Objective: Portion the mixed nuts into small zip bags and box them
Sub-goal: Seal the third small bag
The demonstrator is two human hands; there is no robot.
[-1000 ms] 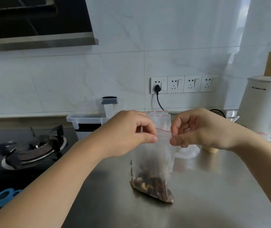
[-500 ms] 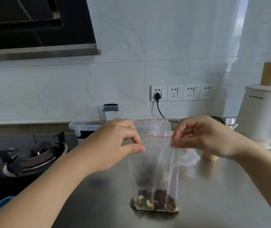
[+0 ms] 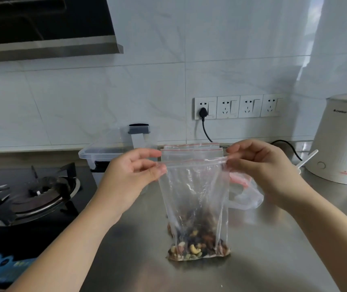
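Head view: left hand (image 3: 133, 178) pinches the zip bag's (image 3: 195, 192) top corner at 9 o'clock; bag hangs upright between the hands, mixed nuts (image 3: 197, 247) at its base on the worktop (image 3: 273, 249); right hand (image 3: 261, 167) pinches the corner at 3 o'clock.

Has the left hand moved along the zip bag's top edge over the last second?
Yes. The left hand slid left, away from the right hand, toward the gas burner, reaching the zip bag's left corner.
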